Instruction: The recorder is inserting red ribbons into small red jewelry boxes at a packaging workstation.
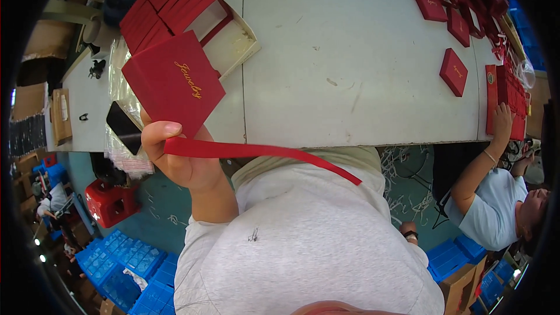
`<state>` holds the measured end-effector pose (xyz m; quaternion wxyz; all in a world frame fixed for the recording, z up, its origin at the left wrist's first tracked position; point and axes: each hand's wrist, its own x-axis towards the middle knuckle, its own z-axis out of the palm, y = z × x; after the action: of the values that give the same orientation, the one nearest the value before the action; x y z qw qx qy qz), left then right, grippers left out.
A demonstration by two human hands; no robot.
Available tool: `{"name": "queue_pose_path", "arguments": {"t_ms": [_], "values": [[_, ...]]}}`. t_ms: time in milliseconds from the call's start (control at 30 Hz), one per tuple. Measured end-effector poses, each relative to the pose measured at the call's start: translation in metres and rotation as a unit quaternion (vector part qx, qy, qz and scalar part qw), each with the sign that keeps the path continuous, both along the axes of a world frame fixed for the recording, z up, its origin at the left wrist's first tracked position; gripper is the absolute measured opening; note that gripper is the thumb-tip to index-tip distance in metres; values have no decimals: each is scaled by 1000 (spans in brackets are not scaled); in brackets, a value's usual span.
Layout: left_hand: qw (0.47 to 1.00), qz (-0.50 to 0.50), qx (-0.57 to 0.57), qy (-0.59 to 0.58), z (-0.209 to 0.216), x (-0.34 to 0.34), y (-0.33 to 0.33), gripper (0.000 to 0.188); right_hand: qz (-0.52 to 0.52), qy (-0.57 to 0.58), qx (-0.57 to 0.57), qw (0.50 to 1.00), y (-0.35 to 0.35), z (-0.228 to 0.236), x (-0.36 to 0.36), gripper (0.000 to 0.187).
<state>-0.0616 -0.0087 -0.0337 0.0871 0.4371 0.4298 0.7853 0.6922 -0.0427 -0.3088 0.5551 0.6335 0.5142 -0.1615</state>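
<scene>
My left hand [181,154] is closed on a flat red jewellery box [169,79] with gold lettering, the thumb pressed on its near corner. A long red ribbon [251,150] runs from beside that thumb to the right, across the front of my shirt. Behind the box stands an open pale carton [242,52] packed with rows of red boxes [169,6], and the held box overlaps its near side. Low beside my body is my right hand [407,227], with a dark watch on the wrist; its fingers cannot be made out.
Loose red boxes [454,73] lie on the pale table [350,76], with more piled at the far right. A co-worker's hand [501,121] touches red boxes there. A black phone-like slab [123,127] rests on plastic wrap at left. A red stool [111,203] and blue crates [119,262] stand on the floor.
</scene>
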Motion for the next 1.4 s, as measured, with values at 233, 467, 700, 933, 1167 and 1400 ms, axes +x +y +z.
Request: {"name": "queue_pose_path", "arguments": {"t_ms": [233,467,700,933,1167,1400], "values": [[995,-84,48,3,3,7,9,15,129,689,-22,713,185,220,-347,14],[994,-80,74,18,12,32,0,8,129,917,-15,377,162,312,-571,26],[996,-28,50,-66,3,51,-9,13,23,906,-171,387,138,314,-585,17],[985,-51,9,-166,-11,58,14,43,-73,930,-80,350,153,311,-549,9],[959,-73,-120,-245,-41,74,22,37,-289,860,-119,403,159,287,-556,17],[910,-102,-158,-370,-25,95,31,58,-230,852,-14,470,154,270,-551,15]]}}
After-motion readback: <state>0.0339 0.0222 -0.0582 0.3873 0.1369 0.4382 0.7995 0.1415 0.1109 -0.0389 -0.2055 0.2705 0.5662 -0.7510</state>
